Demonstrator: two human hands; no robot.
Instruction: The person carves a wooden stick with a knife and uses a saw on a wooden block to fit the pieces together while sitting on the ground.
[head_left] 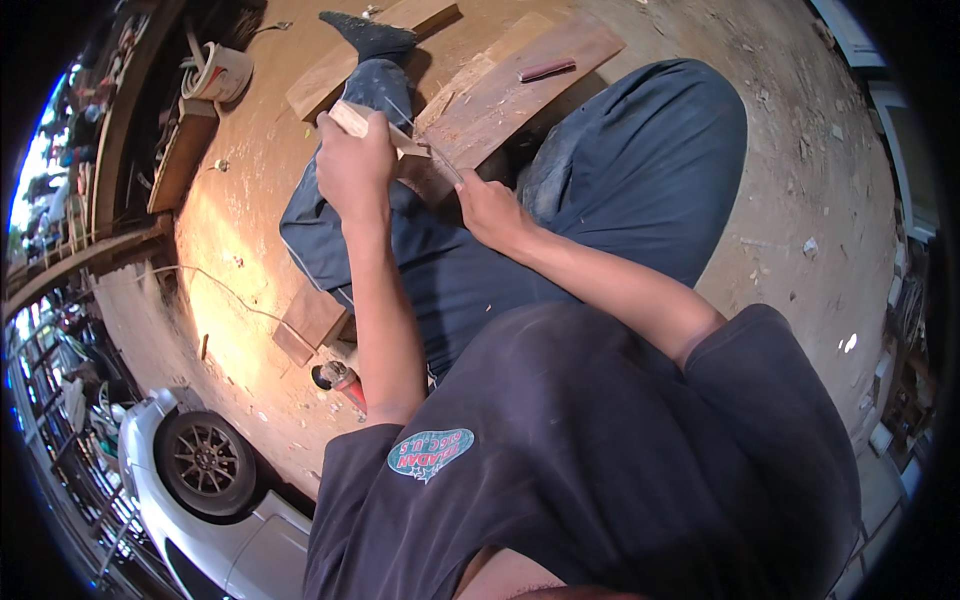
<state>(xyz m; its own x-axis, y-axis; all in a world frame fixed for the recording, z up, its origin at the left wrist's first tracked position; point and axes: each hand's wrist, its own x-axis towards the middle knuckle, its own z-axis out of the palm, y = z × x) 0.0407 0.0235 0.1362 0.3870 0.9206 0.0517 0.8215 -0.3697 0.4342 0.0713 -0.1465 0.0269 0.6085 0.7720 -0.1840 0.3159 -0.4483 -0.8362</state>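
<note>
My left hand (355, 165) grips a pale wooden piece (348, 118), held at a slant above my bent left leg. My right hand (487, 210) is closed on a thin metal tool (446, 163), which angles up to the piece's right end; its exact kind is hard to make out. Under and beyond them a wide wooden plank (545, 45) lies between my legs, with shavings on it and a dark red narrow object (545, 71) on top.
A red-handled power tool (342, 382) and wood offcuts (310, 320) lie by my left side. A white bucket (217, 73), boards (180, 160) and a cable (230, 292) are to the left. A silver car (245, 550) stands at the lower left; clutter lines the right edge (900, 370).
</note>
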